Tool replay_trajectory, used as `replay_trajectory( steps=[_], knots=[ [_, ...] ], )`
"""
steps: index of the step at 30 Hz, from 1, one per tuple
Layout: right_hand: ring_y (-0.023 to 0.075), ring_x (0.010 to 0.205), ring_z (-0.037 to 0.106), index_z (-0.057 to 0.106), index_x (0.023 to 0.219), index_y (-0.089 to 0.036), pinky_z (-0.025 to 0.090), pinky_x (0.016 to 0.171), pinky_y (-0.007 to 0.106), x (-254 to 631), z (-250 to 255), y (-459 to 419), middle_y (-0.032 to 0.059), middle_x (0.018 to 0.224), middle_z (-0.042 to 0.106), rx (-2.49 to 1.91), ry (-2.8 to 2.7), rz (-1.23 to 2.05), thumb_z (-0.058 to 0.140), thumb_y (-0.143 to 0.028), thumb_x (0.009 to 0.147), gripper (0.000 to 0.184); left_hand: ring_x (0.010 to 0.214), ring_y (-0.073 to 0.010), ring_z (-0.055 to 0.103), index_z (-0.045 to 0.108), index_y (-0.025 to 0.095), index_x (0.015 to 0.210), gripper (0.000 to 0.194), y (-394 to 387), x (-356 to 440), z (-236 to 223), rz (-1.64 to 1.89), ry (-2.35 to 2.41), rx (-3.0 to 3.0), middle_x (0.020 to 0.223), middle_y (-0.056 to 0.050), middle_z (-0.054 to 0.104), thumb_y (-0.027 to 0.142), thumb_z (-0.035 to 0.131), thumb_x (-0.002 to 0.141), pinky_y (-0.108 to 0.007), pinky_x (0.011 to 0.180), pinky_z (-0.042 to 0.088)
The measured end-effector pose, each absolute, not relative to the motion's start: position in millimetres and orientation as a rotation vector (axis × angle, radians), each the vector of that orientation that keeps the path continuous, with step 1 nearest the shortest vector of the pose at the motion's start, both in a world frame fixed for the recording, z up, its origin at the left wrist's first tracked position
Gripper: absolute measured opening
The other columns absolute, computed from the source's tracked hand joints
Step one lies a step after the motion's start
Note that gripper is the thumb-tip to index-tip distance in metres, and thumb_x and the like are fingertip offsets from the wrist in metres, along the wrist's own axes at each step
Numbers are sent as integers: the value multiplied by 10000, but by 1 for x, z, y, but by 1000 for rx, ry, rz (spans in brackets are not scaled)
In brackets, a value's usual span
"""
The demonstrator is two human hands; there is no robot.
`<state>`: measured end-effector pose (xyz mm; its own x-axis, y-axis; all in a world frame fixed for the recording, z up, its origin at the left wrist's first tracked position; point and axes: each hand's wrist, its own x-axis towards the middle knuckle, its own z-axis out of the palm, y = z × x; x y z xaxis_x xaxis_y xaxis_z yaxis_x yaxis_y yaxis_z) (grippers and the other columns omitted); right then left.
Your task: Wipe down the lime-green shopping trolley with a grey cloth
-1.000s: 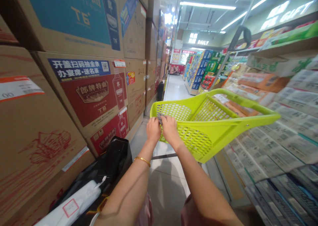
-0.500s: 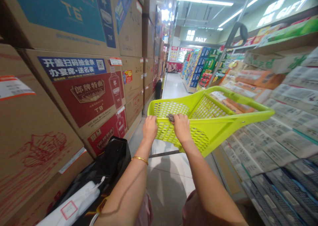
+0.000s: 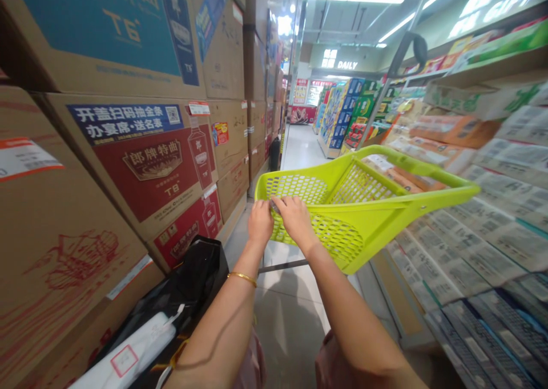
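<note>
A lime-green plastic shopping basket (image 3: pixel 359 238) with perforated walls stands ahead of me, tilted in view. Its near rim passes under both hands. My left hand (image 3: pixel 260 221) is closed over the rim at the near left corner. Right beside it, my right hand (image 3: pixel 294 217) presses a small grey crumpled wad (image 3: pixel 274 206), like a rag, against the rim. Most of the wad is hidden by the fingers. A gold bangle (image 3: pixel 242 277) circles my left wrist.
Stacked cartons (image 3: pixel 145 166) line the left side. A black bag (image 3: pixel 188 286) with a white package (image 3: pixel 128 352) lies below them. Shelves of packaged paper goods (image 3: pixel 479 206) stand close on the right. The aisle floor (image 3: pixel 295 146) runs on ahead.
My right hand has slid left along the basket rim with the grey wad, coming up beside my left hand. My left hand stays on the rim. The view has shifted slightly.
</note>
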<state>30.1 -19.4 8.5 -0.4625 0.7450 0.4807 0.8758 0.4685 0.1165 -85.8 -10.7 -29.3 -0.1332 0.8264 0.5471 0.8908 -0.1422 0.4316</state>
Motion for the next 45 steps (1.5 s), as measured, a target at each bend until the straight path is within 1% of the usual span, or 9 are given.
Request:
replay_trajectory(
  steps=[5, 10, 14, 18, 21, 23, 27, 34, 45],
  knots=[
    [230, 978, 464, 573, 1128, -277, 347, 791, 324, 59, 22, -16, 72, 1043, 604, -1506, -2310, -408, 460, -286, 907, 249, 961, -200, 515, 592, 192, 905, 240, -13, -88, -27, -1051, -2039, -1986, 965, -76, 598, 120, 364, 885, -304, 818, 429],
    [227, 1001, 505, 413, 1330, -225, 357, 853, 337, 88, 30, -3, 81, 1139, 611, -1385, -2194, -108, 536, -312, 867, 487, 958, -212, 518, 596, 198, 892, 226, -14, -83, -26, -1024, -2097, -1922, 959, -83, 601, 124, 384, 876, -313, 794, 431],
    [237, 1052, 480, 383, 1363, -241, 352, 895, 385, 78, 24, 0, 80, 1227, 575, -1228, -2139, -11, 474, -356, 892, 494, 950, -216, 523, 601, 189, 880, 232, -15, -80, -24, -1040, -2115, -1887, 953, -92, 605, 108, 385, 862, -321, 798, 430],
    [281, 1175, 390, 541, 1222, -282, 306, 954, 477, 61, 15, 0, 74, 1207, 580, -1293, -2136, -91, 436, -376, 910, 342, 943, -211, 529, 606, 181, 875, 229, -16, -79, -23, -1021, -2115, -1873, 946, -91, 613, 104, 392, 855, -315, 804, 428],
    [272, 1265, 332, 614, 1125, -229, 287, 1008, 464, 58, 12, 4, 108, 1327, 477, -1235, -2135, -224, 444, -330, 909, 293, 942, -213, 533, 608, 176, 866, 226, -17, -79, -21, -1000, -2117, -1890, 946, -95, 616, 109, 392, 857, -317, 798, 433],
    [226, 1252, 383, 597, 1157, -187, 319, 1015, 395, 59, 12, 8, 123, 1369, 439, -1113, -2202, -242, 428, -265, 914, 306, 939, -214, 536, 609, 173, 866, 228, -17, -80, -21, -993, -2111, -1900, 944, -97, 617, 114, 389, 861, -318, 795, 435],
    [176, 1083, 527, 553, 1227, -190, 384, 953, 321, 60, 19, 8, 88, 1183, 604, -1005, -2399, -182, 394, -207, 923, 344, 932, -212, 543, 612, 170, 859, 231, -16, -81, -19, -1000, -2095, -1910, 940, -94, 623, 117, 388, 865, -319, 808, 441],
    [220, 1104, 490, 490, 1285, -167, 368, 953, 340, 64, 24, 3, 95, 1258, 546, -1175, -2547, -243, 538, -136, 807, 481, 970, -178, 544, 605, 182, 930, 282, -9, -81, -22, -1098, -1854, -2154, 986, -60, 638, 82, 349, 867, -367, 1020, 359],
    [220, 1023, 462, 448, 1307, -213, 336, 854, 341, 35, 9, -8, 104, 1163, 563, -1232, -2409, -460, 347, -171, 930, 392, 912, -197, 525, 557, 172, 893, 292, -6, -84, -28, -1148, -1908, -2165, 919, -82, 606, 29, 315, 810, -330, 833, 423]
  ],
)
